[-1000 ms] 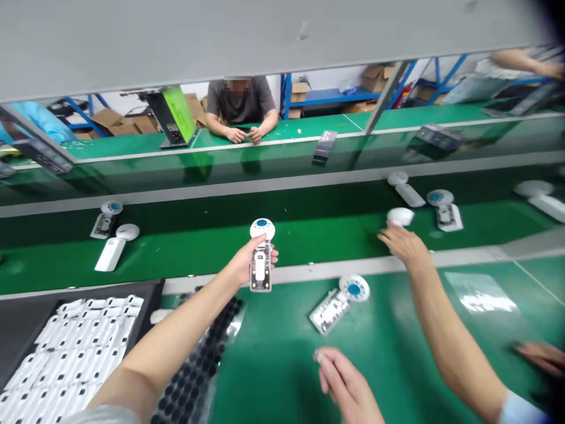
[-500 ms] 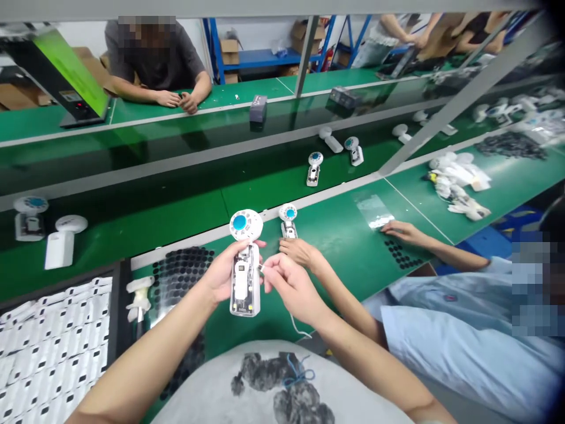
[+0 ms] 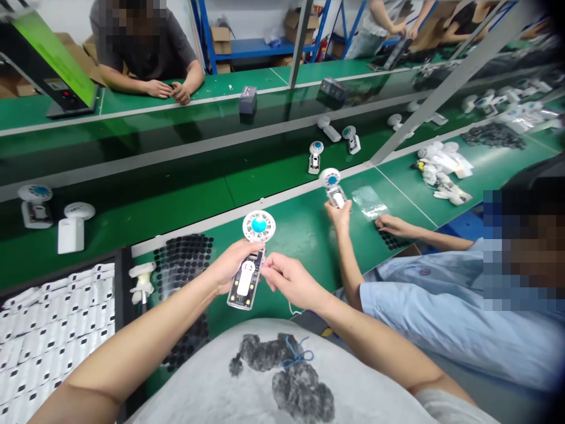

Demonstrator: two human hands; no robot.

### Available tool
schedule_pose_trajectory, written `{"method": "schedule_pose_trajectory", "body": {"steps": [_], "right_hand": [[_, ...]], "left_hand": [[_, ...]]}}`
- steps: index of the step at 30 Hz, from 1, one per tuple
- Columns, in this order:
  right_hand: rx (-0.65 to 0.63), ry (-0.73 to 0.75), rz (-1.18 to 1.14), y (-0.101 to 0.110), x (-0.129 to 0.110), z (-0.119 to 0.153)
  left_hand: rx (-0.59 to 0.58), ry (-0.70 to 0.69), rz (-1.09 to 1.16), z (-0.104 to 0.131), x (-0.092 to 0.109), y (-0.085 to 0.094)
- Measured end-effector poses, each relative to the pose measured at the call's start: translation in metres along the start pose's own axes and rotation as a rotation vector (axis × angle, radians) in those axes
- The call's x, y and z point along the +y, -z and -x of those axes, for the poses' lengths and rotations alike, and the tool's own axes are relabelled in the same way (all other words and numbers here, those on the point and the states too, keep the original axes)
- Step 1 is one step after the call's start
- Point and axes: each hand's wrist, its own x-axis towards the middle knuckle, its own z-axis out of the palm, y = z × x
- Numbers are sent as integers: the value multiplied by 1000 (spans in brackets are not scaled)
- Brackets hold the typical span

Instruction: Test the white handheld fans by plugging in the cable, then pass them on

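A white handheld fan [image 3: 247, 278] with a round head and blue centre is gripped in my left hand [image 3: 229, 265]; its clear-cased body shows a circuit board and a white part. My right hand [image 3: 286, 277] is pinched at the right side of the body, near its upper part. Its fingertips hide most of what they hold; a white cable [image 3: 293, 308] hangs below that hand. To the right, a co-worker's hand [image 3: 339, 217] holds a similar fan [image 3: 333, 187] above the green table [image 3: 291, 227].
A tray of white parts [image 3: 57, 335] lies at left, beside a taped tool [image 3: 142, 282] and a sheet of black discs [image 3: 183, 265]. Several fans stand on the green conveyor [image 3: 198, 194]. A co-worker's other hand [image 3: 392, 225] rests near a plastic bag [image 3: 369, 202].
The fan in my left hand has tilted and turned, its head now facing up more. The co-worker's fan has been lifted and moved away to the right.
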Motion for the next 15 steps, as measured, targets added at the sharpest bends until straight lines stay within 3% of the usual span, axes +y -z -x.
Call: {"method": "schedule_pose_trajectory", "body": {"steps": [6, 9, 12, 15], "right_hand": [[-47, -26, -33, -4, 6, 0], [-50, -6, -5, -15, 6, -2], [-111, 5, 2, -34, 3, 3], [-237, -6, 3, -38, 4, 14]], "left_hand": [[-18, 12, 66, 6, -5, 6], [-4, -14, 89, 16, -12, 10], [65, -28, 66, 35, -27, 17], [172, -24, 111, 64, -41, 39]]}}
